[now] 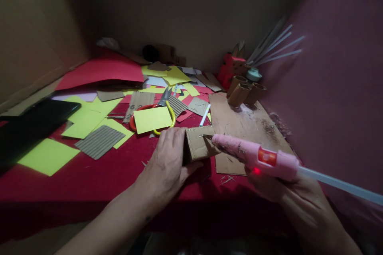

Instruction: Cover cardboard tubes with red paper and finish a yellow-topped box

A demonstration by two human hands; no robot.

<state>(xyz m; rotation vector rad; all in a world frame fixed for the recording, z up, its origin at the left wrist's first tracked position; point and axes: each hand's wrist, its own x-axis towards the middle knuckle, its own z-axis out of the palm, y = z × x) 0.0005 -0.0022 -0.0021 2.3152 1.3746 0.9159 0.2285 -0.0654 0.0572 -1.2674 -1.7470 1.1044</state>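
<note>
My left hand [172,157] grips a small cardboard box [202,145] from its left side, thumb below and fingers at the far edge. A line of glue runs along the edges of its upper face. In my right hand [287,191] is a pink hot glue gun [254,153] with a lit red light. Its nozzle points left and meets the box's upper face, or hovers just over it. A long clear glue stick [338,185] sticks out of the gun's back. Beyond my left hand, a yellow paper piece [152,119] covers part of the orange-and-yellow-handled scissors [167,105].
A cardboard sheet [233,127] lies at right, with cardboard tubes [239,95] standing at its back. Yellow paper [49,157], corrugated cardboard [100,141] and red sheets [104,71] cover the left. A black object [36,127] lies far left. Walls rise behind and to the right.
</note>
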